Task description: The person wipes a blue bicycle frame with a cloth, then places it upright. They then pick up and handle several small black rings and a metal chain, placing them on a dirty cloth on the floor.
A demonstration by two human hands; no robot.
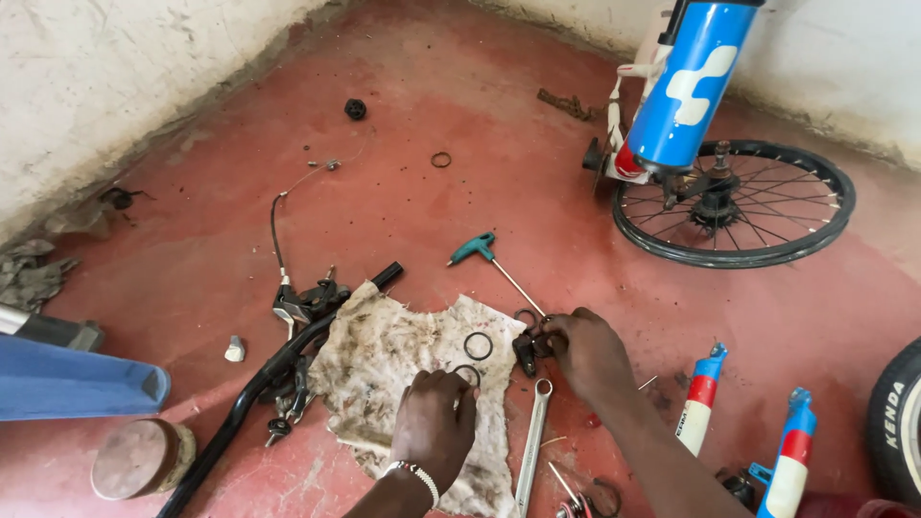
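Head view is looking down on a red floor (460,115) with bicycle parts spread across it. At the far left edge, a blue frame piece (72,384) is lying near a round tin (134,459). Right of these, a black handlebar (278,374) is running from the near left toward a dirty rag (384,364), with a brake lever and cable (288,288) resting beside its far end. The rag is lying flat in the middle of the floor, and a black ring (478,346) is sitting on its right part.

The left hand (436,422) is pressing down on the near part of the rag, fingers curled around a second ring (467,374) at the fingertips; whether it is gripping it or only touching it, I cannot tell. A wrench (532,446) is lying just right of the rag, between the two arms. A green-handled hex key (489,259) is lying farther away, its shaft pointing toward the right hand (587,353). That hand is closing narrowly on a small black part (530,347) at the rag's right corner.

Farther right, a wheel (734,203) is lying flat under a blue bicycle frame (686,86) near the far wall. Two blue, red and white fork legs (748,432) are lying at the near right, beside a tyre (897,422) at the edge.
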